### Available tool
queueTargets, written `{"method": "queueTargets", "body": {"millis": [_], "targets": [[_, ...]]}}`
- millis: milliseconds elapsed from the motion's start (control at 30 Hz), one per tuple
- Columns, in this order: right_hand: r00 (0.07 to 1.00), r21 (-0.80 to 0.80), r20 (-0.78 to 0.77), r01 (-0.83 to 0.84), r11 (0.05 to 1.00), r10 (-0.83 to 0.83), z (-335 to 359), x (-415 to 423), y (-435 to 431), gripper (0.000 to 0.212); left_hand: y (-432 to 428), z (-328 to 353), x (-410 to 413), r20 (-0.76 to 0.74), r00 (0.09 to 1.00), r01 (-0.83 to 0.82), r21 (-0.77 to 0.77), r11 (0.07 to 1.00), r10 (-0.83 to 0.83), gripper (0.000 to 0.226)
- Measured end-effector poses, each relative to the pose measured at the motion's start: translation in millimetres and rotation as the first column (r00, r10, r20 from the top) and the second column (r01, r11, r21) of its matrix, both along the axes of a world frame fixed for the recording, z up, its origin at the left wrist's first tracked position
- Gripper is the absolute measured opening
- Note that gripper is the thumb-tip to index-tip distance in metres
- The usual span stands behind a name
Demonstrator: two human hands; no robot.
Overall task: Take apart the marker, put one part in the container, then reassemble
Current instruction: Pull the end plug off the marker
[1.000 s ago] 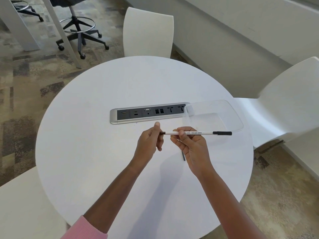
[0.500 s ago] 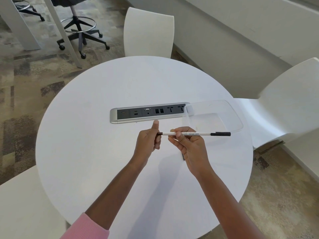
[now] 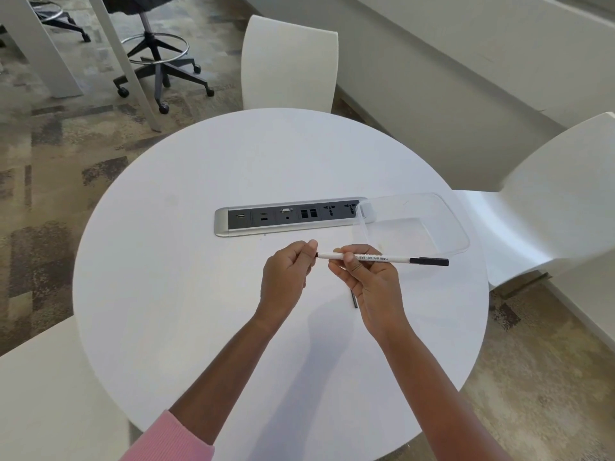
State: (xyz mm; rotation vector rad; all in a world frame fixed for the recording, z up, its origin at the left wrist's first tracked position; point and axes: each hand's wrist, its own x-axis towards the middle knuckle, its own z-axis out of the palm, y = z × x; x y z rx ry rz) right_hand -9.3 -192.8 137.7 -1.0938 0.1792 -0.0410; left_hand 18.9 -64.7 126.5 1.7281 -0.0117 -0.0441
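At the left of the table [image 3: 166, 261], nothing of the task lies; the work sits at the middle, just this side of the socket strip [image 3: 289, 217]. The left hand [image 3: 287, 277] has its fingers [image 3: 307, 251] pinched shut at the marker's left end, where a short dark stub shows between them and the white barrel; whether they grip that stub or only touch it I cannot tell. The marker [image 3: 382, 258] is held above the table with its long axis running left to right, nearly level, the black cap end [image 3: 429, 261] pointing right. The right hand [image 3: 372, 281] grips the barrel near its left end, thumb on top. A small dark piece [image 3: 354, 299] lies on the table just under that hand, partly hidden. Farther right stands the clear container [image 3: 459, 227], which looks empty, its near rim close behind the cap end. The part at the left fingers looks ready to slide along the barrel's axis, so the hands would need to work straight toward or away from each other. The right hand is the nearer to the container.
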Motion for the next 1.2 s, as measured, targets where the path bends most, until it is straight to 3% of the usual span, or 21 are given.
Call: {"method": "queueTargets", "body": {"millis": [200, 433, 700, 833, 1067, 1133, 1200], "targets": [[1.000, 0.005, -0.004, -0.027, 1.000, 0.027, -2, 0, 4, 0.007, 0, 1, 1, -0.171, 0.985, -0.037, -0.137, 0.990, 0.013, 0.055], [0.997, 0.070, -0.077, -0.014, 0.997, 0.019, 3, 2, 2, 0.017, 6, 5, 1, 0.012, 0.987, 0.162, -0.022, 0.987, -0.161, 0.021], [0.997, 0.023, -0.070, -0.024, 0.999, 0.025, 6, 2, 3, 0.018, 11, 5, -4, 0.111, 0.992, 0.043, 0.206, 0.978, -0.067, 0.034], [0.997, -0.019, -0.048, -0.056, 0.998, 0.055, 9, 3, 2, 0.014, 5, 8, -6, 0.089, 0.995, 0.035, 0.112, 0.993, -0.045, 0.040], [0.996, -0.038, 0.004, -0.090, 0.995, 0.091, 6, 5, 2, 0.006, -3, 9, -2, -0.180, 0.983, -0.007, -0.180, 0.984, -0.026, 0.045], [0.999, -0.031, 0.034, -0.026, 0.999, 0.028, 7, 6, -7, 0.003, 6, 12, 5, -0.330, 0.941, -0.187, -0.323, 0.928, 0.075, 0.039], [0.995, 0.002, 0.038, 0.093, 0.996, -0.093, 8, 5, -35, 0.014, 39, 14, 18, -0.433, 0.881, -0.381, -0.403, 0.832, 0.193, 0.034]]}}
